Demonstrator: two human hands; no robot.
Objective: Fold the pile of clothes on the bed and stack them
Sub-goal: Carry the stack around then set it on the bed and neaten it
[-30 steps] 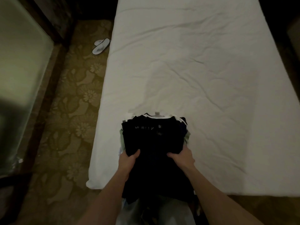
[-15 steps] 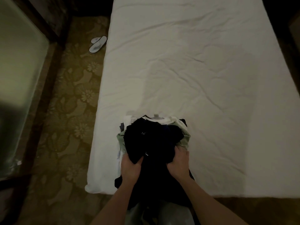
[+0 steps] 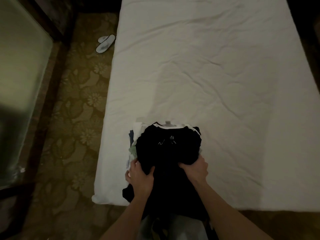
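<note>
1. The black garment (image 3: 166, 153) lies on the stack of clothes (image 3: 136, 135) at the near edge of the bed (image 3: 207, 75), its long axis running away from the person.
2. The left hand (image 3: 141, 174) and right hand (image 3: 194, 168) each pinch a bunched fold at its near sides, equally close.
3. Both forearms reach forward, wrists bent down; in the dim light, the fingers seem tucked underneath.

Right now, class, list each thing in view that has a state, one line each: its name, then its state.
Black garment: bunched, on top of the stack, gripped at both sides.
Stack: on the bed's near left corner, edges uneven.
Left hand: gripping the garment.
Right hand: gripping the garment.
Bed: sheet wrinkled.
Slippers: on the carpet, side by side.
</note>
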